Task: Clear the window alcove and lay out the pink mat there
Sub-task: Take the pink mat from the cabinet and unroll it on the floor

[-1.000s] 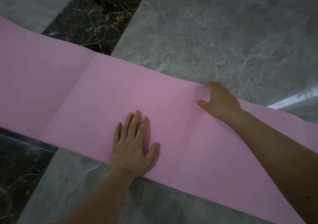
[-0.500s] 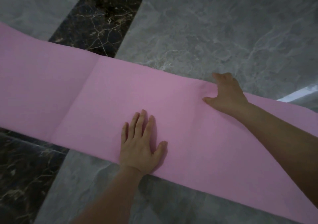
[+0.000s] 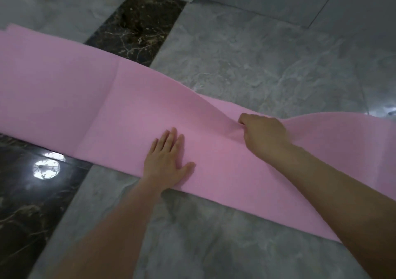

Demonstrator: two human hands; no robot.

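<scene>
The pink mat [image 3: 132,107] is lying across the grey marble floor [image 3: 257,60], its far edge lifting. The left hand [image 3: 166,163] is pressing it flat, fingers spread, while the right hand [image 3: 264,134] is pinching a fold. Laying-out looks underway; next, probably, pulling it taut.

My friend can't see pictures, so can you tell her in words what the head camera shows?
A person's right hand bunches up a long pink mat stretched across a grey marble floor, while the left hand presses flat on it. A dark marble strip runs under the mat.

Dim, soft focus; round lamp glare [image 3: 46,169] on dark marble strip [image 3: 32,203]; wide-angle edge bending.
</scene>
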